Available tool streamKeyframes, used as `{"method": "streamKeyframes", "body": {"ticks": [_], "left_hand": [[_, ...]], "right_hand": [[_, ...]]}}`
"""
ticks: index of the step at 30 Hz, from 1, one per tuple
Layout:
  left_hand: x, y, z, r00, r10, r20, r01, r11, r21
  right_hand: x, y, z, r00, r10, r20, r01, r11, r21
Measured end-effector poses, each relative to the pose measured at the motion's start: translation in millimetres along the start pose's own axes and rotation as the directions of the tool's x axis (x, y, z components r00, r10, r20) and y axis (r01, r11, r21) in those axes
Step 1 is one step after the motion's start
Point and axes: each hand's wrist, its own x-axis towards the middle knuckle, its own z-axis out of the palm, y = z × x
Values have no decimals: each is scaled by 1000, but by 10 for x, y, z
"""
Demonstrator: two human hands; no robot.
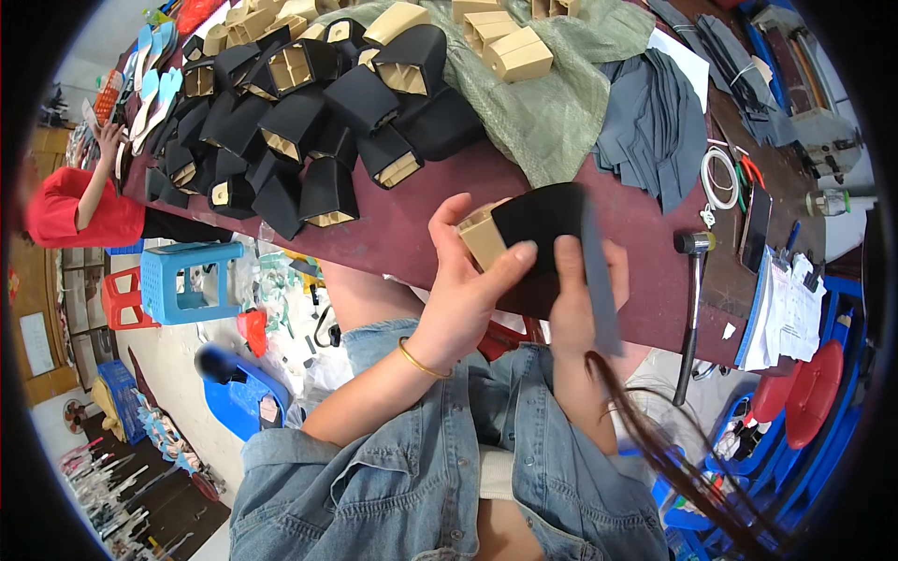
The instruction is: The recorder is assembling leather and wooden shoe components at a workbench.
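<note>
My left hand (454, 294) grips a beige plastic shoe heel (482, 239) above the table's near edge, its thumb lying along the front. A black cover piece (538, 224) is wrapped over the heel's right part, and its grey underside hangs down at the right as a loose flap (597, 285). My right hand (578, 309) pinches the cover near this flap, thumb in front and fingers behind it, slightly blurred. Several black-covered shoe heels (360, 98) lie heaped at the far left of the table, their hollow beige sides partly showing.
Bare beige heels (519, 56) rest on a green woven sack (543, 117). Grey cut pieces (645, 122) lie at the right, near a hammer (692, 299), a white cable (718, 178) and a phone (755, 229). A person in red (75, 206) works at the left beside a blue stool (192, 280).
</note>
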Motion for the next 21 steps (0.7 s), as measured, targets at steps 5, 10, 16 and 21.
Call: {"method": "streamKeyframes", "body": {"ticks": [5,10,16,21], "left_hand": [[67,124,-230,991,76,113,-110,940,324],[104,161,-324,963,230,137,-265,892,366],[101,155,-300,969,117,216,-123,992,13],[41,126,-348,956,-7,293,29,997,-70]], "right_hand": [[354,-108,-319,889,366,274,-440,518,734],[513,-120,-673,817,102,567,-425,771,474],[434,-358,-255,960,120,253,-213,900,380],[576,-260,150,984,39,173,-35,999,-22]]}}
